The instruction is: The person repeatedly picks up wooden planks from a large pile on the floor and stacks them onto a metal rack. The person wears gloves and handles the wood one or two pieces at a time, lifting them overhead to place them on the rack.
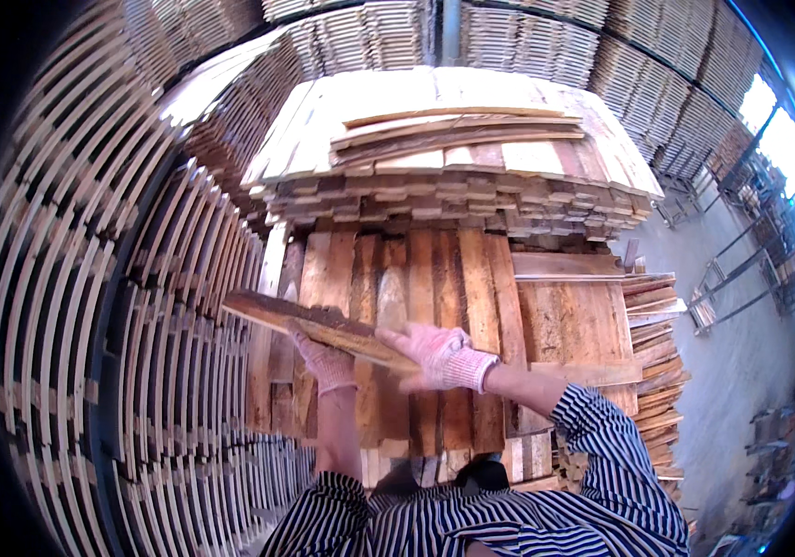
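Observation:
A rough wooden plank [309, 317] with a dark, bark-like edge is held aslant in front of me, its far end up to the left. My left hand [325, 360], in a pinkish-white knitted glove, grips its lower side near the middle. Gloved the same way, my right hand [444, 355] is closed on the plank's right end. Beneath both hands lies a layer of brown boards [425, 278] set side by side, apart from the held plank.
Behind the boards rises a stack of pale planks [453, 200] with several loose strips [458, 130] on top. Tall racks of slats [184, 306] stand close on the left. To the right are a board pile [657, 390] and a grey floor [741, 371].

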`<state>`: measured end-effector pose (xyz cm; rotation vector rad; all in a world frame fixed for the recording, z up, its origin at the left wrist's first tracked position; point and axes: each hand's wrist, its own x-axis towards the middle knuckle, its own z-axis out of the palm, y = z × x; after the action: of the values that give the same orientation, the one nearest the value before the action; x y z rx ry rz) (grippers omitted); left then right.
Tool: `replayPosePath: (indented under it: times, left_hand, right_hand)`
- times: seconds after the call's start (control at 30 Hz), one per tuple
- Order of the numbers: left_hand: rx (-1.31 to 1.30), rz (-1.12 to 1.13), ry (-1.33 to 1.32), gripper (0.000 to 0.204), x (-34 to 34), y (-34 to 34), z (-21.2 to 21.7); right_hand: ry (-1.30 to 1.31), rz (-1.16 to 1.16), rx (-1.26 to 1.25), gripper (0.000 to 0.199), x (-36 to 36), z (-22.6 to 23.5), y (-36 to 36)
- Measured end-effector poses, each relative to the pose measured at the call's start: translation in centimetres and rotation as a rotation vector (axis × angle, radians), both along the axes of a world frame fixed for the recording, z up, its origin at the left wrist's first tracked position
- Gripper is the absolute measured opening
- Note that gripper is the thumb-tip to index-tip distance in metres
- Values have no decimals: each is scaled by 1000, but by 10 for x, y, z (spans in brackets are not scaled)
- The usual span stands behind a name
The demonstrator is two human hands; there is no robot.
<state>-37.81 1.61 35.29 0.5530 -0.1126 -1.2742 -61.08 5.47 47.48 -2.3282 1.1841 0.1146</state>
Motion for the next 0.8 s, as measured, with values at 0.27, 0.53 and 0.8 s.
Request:
replayPosePath:
  times: [0.27, 0.53, 0.8]
  left_hand:
    - [317, -442, -369, 63, 44, -44, 38]
    - [203, -1090, -643, 28, -121, -26, -40]
    - [179, -650, -1161, 44, -32, -29, -55]
  right_hand:
    - [163, 98, -721, 89, -14, -35, -111]
    - [261, -823, -294, 46, -130, -181, -140]
    - [-839, -680, -358, 72, -74, -92, 61]
